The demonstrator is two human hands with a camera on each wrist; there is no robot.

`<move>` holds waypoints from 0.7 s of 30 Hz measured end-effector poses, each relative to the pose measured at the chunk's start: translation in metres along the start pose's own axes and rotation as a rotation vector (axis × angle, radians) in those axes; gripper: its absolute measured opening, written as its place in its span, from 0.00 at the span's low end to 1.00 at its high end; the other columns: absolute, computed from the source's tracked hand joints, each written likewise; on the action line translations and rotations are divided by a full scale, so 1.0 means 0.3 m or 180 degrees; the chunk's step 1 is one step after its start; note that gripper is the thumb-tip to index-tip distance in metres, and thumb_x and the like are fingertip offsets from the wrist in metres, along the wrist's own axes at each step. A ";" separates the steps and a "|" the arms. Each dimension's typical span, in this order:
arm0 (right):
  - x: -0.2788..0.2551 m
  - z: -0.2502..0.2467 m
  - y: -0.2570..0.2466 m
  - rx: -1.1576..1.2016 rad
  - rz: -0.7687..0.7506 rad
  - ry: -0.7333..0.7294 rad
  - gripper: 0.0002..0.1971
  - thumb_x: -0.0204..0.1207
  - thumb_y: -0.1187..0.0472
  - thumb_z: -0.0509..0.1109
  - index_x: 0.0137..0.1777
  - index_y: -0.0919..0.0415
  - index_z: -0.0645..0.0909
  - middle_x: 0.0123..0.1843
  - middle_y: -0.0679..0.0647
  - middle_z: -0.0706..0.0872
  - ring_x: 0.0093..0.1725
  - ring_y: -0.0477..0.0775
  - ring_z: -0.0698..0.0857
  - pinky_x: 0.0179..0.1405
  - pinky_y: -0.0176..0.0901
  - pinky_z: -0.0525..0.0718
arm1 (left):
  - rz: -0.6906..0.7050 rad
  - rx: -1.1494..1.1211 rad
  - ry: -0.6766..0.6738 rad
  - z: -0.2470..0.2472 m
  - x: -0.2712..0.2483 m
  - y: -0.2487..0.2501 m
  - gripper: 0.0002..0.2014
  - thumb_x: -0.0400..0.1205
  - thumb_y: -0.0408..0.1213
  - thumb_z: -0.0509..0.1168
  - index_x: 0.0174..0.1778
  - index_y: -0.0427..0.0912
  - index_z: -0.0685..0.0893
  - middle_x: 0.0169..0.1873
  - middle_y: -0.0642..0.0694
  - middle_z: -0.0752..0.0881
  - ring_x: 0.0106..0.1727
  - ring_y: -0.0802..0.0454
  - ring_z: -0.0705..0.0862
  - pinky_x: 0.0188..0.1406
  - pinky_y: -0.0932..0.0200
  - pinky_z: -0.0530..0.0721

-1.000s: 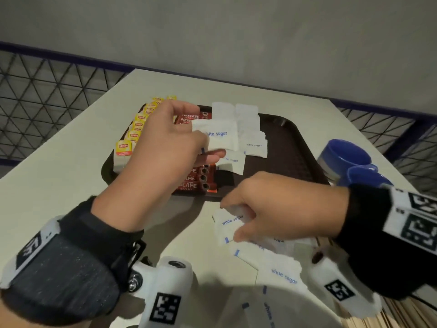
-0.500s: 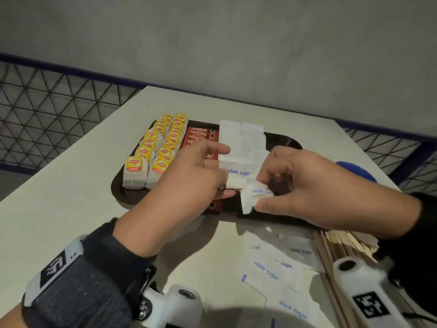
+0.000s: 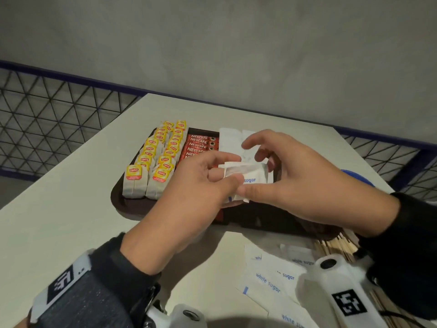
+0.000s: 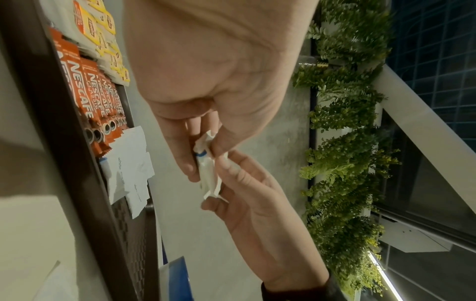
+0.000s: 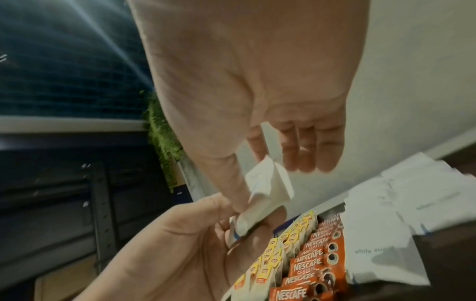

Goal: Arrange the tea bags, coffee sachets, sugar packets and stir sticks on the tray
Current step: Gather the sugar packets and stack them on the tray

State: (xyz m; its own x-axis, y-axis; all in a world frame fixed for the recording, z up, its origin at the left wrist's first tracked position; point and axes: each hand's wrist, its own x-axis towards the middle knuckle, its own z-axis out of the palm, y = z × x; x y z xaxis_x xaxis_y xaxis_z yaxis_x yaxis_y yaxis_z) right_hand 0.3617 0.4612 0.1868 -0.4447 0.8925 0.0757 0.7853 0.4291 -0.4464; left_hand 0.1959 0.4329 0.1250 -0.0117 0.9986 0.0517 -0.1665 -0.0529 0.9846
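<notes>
A dark brown tray [image 3: 132, 204] holds two rows of yellow-tagged tea bags [image 3: 151, 162], a row of red coffee sachets [image 3: 198, 145] and white sugar packets [image 3: 230, 140] laid flat. Above the tray's near side, my left hand [image 3: 233, 171] pinches a small stack of sugar packets [image 3: 254, 177] between thumb and fingers. My right hand [image 3: 246, 168] meets it, thumb under the stack and its other fingers spread above. The left wrist view shows both hands on the crumpled stack [image 4: 208, 179]. More sugar packets [image 3: 272, 278] and wooden stir sticks [image 3: 335, 245] lie on the table near me.
A blue cup [image 3: 357, 176] stands to the right of the tray, partly hidden by my right forearm. The white table [image 3: 59, 209] ends at a wire mesh railing [image 3: 47, 119] on the left. A grey wall is behind.
My right hand rose from the loose packets on the table with a packet and brought it to my left hand. Both hands now hold the stack together over the tray.
</notes>
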 end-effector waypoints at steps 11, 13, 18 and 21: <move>0.013 -0.010 0.051 0.1136 0.0222 -0.0356 0.07 0.73 0.57 0.83 0.48 0.53 0.89 0.45 0.49 0.94 0.39 0.53 0.91 0.37 0.47 0.90 | 0.0153 0.0228 0.0145 0.008 -0.008 0.011 0.10 0.86 0.39 0.68 0.47 0.38 0.92 0.38 0.45 0.95 0.34 0.57 0.91 0.36 0.59 0.90; 0.014 -0.026 0.050 0.1267 0.0259 -0.0544 0.05 0.76 0.58 0.80 0.49 0.55 0.90 0.45 0.52 0.94 0.39 0.57 0.89 0.37 0.48 0.88 | 0.0171 0.0199 0.0143 0.008 -0.010 0.012 0.09 0.85 0.37 0.69 0.47 0.38 0.93 0.37 0.44 0.94 0.33 0.60 0.90 0.32 0.66 0.88; 0.066 -0.084 0.073 0.0918 0.0421 -0.0781 0.02 0.78 0.63 0.78 0.46 0.60 0.92 0.43 0.66 0.91 0.32 0.52 0.79 0.29 0.41 0.75 | 0.0063 0.0182 0.0184 0.006 -0.010 0.012 0.08 0.83 0.38 0.71 0.48 0.40 0.95 0.40 0.47 0.95 0.43 0.52 0.94 0.45 0.55 0.94; 0.146 -0.095 0.147 0.0431 0.0780 -0.0859 0.02 0.79 0.64 0.76 0.47 0.63 0.90 0.47 0.67 0.92 0.33 0.51 0.82 0.30 0.39 0.80 | -0.0038 0.0162 0.0342 -0.007 -0.001 0.016 0.06 0.85 0.36 0.70 0.48 0.42 0.93 0.41 0.48 0.95 0.45 0.49 0.94 0.53 0.50 0.93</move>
State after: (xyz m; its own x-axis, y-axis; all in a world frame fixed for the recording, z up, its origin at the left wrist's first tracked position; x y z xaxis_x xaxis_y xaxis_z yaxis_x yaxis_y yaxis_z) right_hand 0.3892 0.5232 0.1959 -0.3625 0.8899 -0.2769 0.8263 0.1695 -0.5371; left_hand 0.1929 0.4325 0.1293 -0.1162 0.9929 0.0244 -0.1169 -0.0381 0.9924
